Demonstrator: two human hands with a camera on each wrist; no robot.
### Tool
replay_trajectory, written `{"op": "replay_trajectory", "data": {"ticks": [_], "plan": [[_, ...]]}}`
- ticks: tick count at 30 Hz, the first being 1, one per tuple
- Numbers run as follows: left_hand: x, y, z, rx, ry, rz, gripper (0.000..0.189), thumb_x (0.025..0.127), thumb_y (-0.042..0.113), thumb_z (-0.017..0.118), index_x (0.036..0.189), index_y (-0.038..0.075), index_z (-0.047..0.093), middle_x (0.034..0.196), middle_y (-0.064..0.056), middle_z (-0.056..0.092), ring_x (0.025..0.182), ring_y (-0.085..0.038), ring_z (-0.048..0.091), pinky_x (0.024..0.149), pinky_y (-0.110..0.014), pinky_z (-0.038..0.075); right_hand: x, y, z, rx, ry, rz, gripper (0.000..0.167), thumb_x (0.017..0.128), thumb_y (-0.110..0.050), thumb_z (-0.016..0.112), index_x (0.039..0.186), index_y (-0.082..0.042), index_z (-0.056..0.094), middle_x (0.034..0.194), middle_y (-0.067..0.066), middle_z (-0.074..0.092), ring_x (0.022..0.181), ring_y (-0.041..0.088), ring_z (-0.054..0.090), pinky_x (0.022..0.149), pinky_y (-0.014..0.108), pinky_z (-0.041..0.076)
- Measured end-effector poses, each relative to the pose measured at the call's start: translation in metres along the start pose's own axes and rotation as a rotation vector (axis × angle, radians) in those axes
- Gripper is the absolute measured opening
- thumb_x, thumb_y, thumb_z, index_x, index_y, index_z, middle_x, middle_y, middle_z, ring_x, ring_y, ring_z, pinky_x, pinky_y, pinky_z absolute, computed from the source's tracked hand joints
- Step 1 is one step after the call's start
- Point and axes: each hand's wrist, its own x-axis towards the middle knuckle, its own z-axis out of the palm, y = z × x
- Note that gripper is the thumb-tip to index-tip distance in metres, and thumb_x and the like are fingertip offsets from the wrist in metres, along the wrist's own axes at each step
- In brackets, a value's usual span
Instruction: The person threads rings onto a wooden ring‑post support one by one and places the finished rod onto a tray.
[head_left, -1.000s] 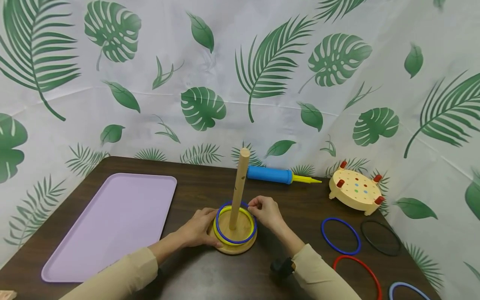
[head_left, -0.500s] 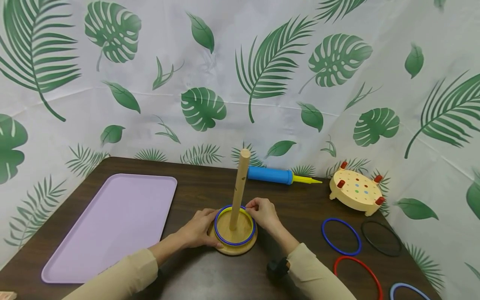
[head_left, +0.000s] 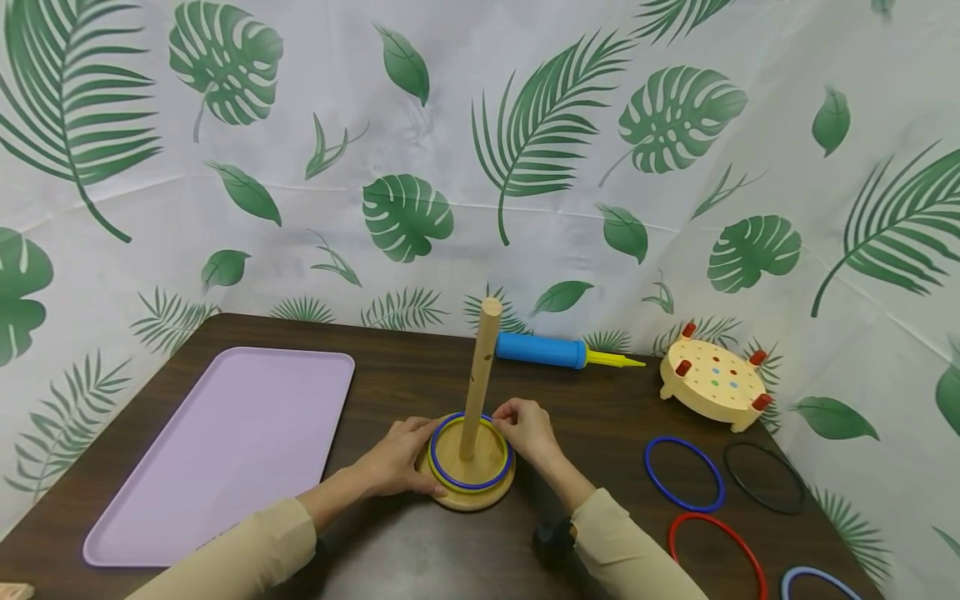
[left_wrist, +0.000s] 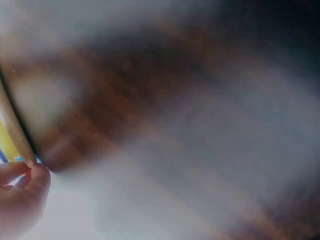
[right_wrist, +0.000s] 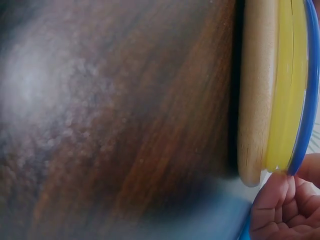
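An upright wooden peg (head_left: 480, 379) rises from a round wooden base (right_wrist: 257, 90) on the table. Yellow rings (right_wrist: 284, 100) lie stacked on the base, with a blue ring (right_wrist: 312, 75) on top of them, all around the peg. My left hand (head_left: 393, 462) grips the left edge of the base, thumb at the front and fingers behind. In the left wrist view its fingertips (left_wrist: 39, 172) meet the rim of the wood. My right hand (head_left: 528, 432) pinches the blue ring at its far right side between thumb and fingers.
A lilac tray (head_left: 247, 433) lies left. Behind the peg is a blue hand pump (head_left: 540, 350) with a yellow nozzle. On the right are a cream pegged stand (head_left: 712, 379) and loose rings: blue (head_left: 651, 475), dark (head_left: 765, 505), red (head_left: 738, 542) and light blue (head_left: 810, 571).
My right hand has lowered the blue ring slightly down around the peg, onto the yellow rings. The left hand stays at the base.
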Motion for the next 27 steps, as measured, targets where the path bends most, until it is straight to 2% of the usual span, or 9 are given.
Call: {"op": "replay_trajectory", "data": {"ticks": [13,19,27], "plan": [[-0.001,0.000,0.000,-0.008,-0.003,-0.013,0.096,0.063,0.038,0.086,0.136,-0.007,0.043,0.130,-0.023,0.048,0.117,-0.039,0.043,0.097,-0.052,0.039,-0.001,0.002,0.001,0.027,-0.002,-0.001,0.004,0.081,-0.006,0.069,0.079,-0.003,0.067,0.067,0.001,0.061,0.059,0.008,0.049,0.054,0.023,0.041],[-0.001,0.000,0.001,-0.004,-0.003,-0.009,0.096,0.063,0.037,0.086,0.136,-0.007,0.043,0.130,-0.023,0.049,0.117,-0.039,0.043,0.097,-0.052,0.039,-0.004,0.004,-0.003,0.115,-0.026,0.076,0.004,0.085,-0.007,0.067,0.084,-0.003,0.068,0.070,0.002,0.061,0.059,0.009,0.053,0.053,0.024,0.049],[-0.001,0.002,0.000,-0.003,-0.001,-0.009,0.096,0.063,0.036,0.087,0.135,-0.008,0.043,0.129,-0.023,0.049,0.117,-0.040,0.043,0.097,-0.052,0.039,-0.010,0.015,-0.020,0.160,-0.009,0.102,0.004,0.086,-0.007,0.066,0.087,-0.003,0.067,0.073,0.004,0.061,0.060,0.011,0.056,0.056,0.029,0.054]]}}
